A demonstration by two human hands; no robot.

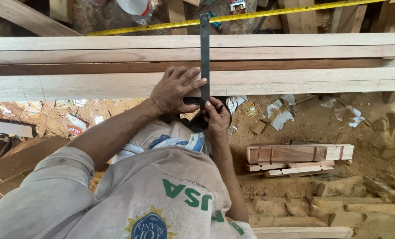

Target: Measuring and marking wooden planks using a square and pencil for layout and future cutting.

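Sawdust covered the dirt floor (303, 128) under the work, with torn scraps of paper and wrappers (279, 114) strewn to the right of the hands and more litter to their left. Long planks of pale wood (95, 86) ran across the whole view, laid side by side, a darker reddish strip between them. A metal try square (205, 53) lay across these planks, its thin blade reaching away from the person over all of them and its dark stock hooked on the near edge.

The left hand (175, 90) lay spread flat on the nearest plank, its fingertips pressing against the blade from the left. The right hand (216, 117) was closed around the stock just below that plank's edge, thumb up against the metal.

Beyond the far end of the blade a yellow tape measure (233, 17) stretched over the ground, and a clear plastic bottle (136, 9) lay to its left. Below and to the right of the grip sat a short stack of cut timber blocks (299, 155), then rough offcuts (339, 208) heaped on the floor. Dark boards (11, 155) lay well to the left.
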